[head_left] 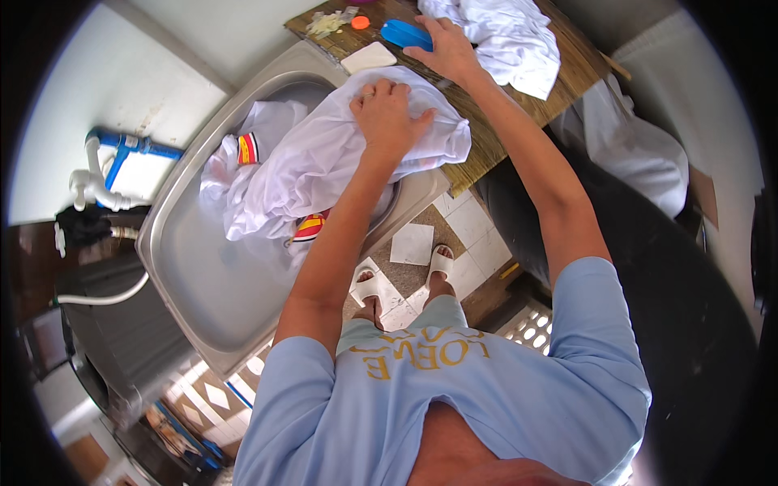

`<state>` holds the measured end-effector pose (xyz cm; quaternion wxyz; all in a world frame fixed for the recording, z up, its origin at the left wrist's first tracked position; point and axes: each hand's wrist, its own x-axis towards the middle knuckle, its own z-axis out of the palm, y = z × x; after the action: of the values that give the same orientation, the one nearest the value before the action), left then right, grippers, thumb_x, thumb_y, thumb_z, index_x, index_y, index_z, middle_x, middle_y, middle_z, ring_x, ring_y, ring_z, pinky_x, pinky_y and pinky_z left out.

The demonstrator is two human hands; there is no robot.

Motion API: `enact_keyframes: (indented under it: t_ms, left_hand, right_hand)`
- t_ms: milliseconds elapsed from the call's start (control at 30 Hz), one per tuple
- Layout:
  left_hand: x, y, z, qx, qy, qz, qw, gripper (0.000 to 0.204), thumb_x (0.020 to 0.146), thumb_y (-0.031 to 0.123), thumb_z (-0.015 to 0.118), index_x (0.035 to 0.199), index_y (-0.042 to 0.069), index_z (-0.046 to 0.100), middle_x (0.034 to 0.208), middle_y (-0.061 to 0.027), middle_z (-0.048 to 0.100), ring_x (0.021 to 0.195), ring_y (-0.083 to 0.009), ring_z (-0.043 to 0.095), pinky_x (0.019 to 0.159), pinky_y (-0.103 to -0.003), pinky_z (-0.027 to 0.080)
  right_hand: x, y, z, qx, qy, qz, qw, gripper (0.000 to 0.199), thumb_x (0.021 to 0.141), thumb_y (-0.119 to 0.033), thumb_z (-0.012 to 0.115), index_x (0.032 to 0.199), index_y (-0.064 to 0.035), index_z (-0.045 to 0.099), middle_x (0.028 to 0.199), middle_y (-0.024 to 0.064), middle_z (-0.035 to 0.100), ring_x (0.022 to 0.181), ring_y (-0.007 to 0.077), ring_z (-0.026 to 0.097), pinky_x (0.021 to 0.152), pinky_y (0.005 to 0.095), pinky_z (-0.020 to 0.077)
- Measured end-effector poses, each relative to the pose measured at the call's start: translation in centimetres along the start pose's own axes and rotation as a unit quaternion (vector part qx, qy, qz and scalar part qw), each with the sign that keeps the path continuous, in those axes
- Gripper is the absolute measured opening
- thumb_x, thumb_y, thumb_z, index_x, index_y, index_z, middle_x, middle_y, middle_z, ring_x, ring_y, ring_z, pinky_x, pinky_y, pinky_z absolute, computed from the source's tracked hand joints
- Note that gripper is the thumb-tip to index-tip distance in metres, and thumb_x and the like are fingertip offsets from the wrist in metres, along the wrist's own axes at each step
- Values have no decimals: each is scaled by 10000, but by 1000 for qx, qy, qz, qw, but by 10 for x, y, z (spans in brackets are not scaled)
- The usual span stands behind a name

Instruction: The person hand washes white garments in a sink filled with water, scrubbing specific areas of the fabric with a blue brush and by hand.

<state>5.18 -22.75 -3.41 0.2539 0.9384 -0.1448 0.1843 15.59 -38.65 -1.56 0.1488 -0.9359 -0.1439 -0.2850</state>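
White, wet-looking cloth (324, 154) is bunched beneath the left hand (386, 116), which is laid over it palm down, fingers spread and thumb held apart, not closed into a fist. The cloth is draped from under that hand into a rectangular stainless-steel sink (428, 188); a red, yellow and black striped band (248, 149) is seen on the fabric left of the hand, and a red-and-yellow patch (309, 227) below it. By the right hand (442, 50), a blue, elongated plastic object (407, 34) is met at its near end, with thumb and fingers parted around it; whether it is gripped cannot be told. Just left of the right hand, a white, flat rectangular block (369, 57) is laid; farther left, beyond the blue object, an orange round cap (360, 23) and pale yellow scraps (326, 24) are scattered. Another crumpled white cloth heap (519, 49) is placed right of the right hand, on a brown wooden board (478, 154).
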Motion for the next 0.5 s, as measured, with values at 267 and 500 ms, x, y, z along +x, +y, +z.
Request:
enact_keyframes:
  t_ms: [267, 500]
  left_hand:
    - [-14, 10, -7, 63, 11, -87, 994, 603, 618, 475, 732, 1081, 106, 619, 1188, -30, 514, 1198, -229, 414, 939, -564, 246]
    - [-22, 24, -1, 53, 32, -135, 989, 755, 597, 458, 754, 1208, 80, 525, 1290, -46, 462, 1311, -243, 326, 984, -597, 202]
  right_hand:
    - [10, 3, -21, 164, -194, 1, 967, 638, 690, -324, 695, 1234, -63, 489, 1117, 189, 575, 963, 335, 596, 831, 401, 476]
    - [-57, -21, -53, 274, -183, -98, 939, 580, 700, -296, 655, 1207, -61, 500, 1052, 191, 592, 971, 355, 570, 821, 419, 480]
